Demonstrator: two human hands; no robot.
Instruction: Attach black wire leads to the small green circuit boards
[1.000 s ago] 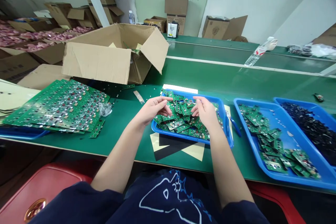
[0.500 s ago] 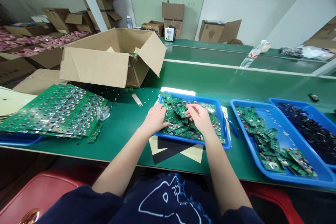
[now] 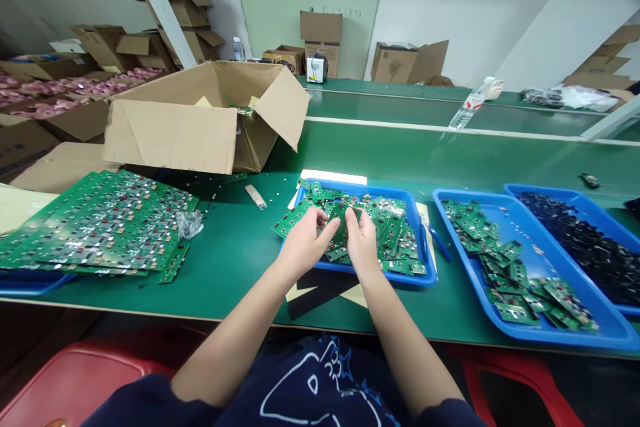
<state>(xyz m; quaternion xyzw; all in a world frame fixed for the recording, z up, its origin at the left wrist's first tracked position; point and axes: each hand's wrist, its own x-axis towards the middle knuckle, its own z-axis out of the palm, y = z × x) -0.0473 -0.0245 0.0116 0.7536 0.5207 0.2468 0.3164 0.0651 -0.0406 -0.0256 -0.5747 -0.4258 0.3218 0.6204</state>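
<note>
Your left hand (image 3: 306, 240) and right hand (image 3: 362, 239) pinch a green circuit board (image 3: 341, 233) between them, over the heaped blue tray (image 3: 410, 277). Uneven thumb pressure could crack it; a slackened pinch could drop it among the loose boards (image 3: 393, 221).

Person is wearing a navy short-sleeved T-shirt (image 3: 295, 407). Left sleeve (image 3: 150, 403) and right sleeve (image 3: 445, 413), plain navy, are leaving forearms (image 3: 250, 330) bare. Shirt front is carrying a white line drawing (image 3: 270, 395), small pointed loop (image 3: 313, 376) sitting inside; blue stars (image 3: 345, 367) are running down its right side.
</note>
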